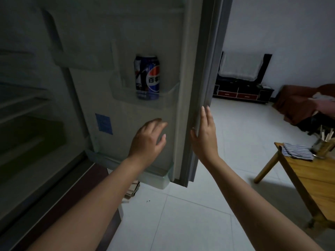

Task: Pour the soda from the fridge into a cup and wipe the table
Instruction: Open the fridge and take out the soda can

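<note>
Right hand (205, 136) is being pressed flat, fingers spread, against the fridge door (196, 87) edge; left hand (147, 140) is hovering loosely open below one Pepsi can (147, 77). One wooden counter (308, 174) is standing on white floor tiles (226, 142), carrying one striped cloth (297, 151).

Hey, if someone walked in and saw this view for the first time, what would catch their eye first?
Most likely the blue soda can, standing upright and alone in a clear shelf on the inside of the open fridge door. Next, the two bare hands: the left hand reaches toward the door below the can, and the right hand rests on the door's edge. At the far right, a striped cloth lies on a wooden table.
</note>
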